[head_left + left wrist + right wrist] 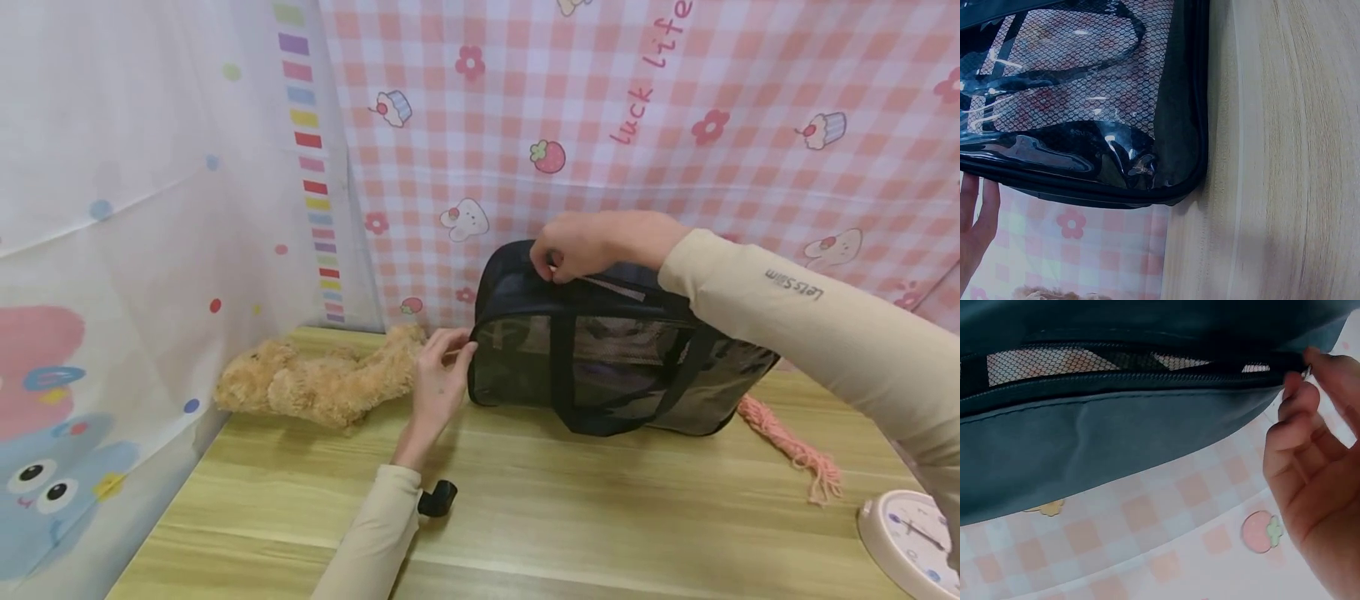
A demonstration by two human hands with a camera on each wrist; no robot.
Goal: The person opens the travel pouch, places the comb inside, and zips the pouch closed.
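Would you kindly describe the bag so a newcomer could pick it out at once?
On the wooden table, in front of the pink checked cloth, look between the tan plush toy and the pink yarn. The black bag stands there, its zipper pinched by the right hand. Its see-through front panel and drooping handle set it apart from those soft neighbours.

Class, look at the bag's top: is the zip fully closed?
No, the zip on the bag gapes, showing mesh through the opening.

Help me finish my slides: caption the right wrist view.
Fingers of the right hand pinch the zipper pull on a dark bag, mesh visible through the open zipper.
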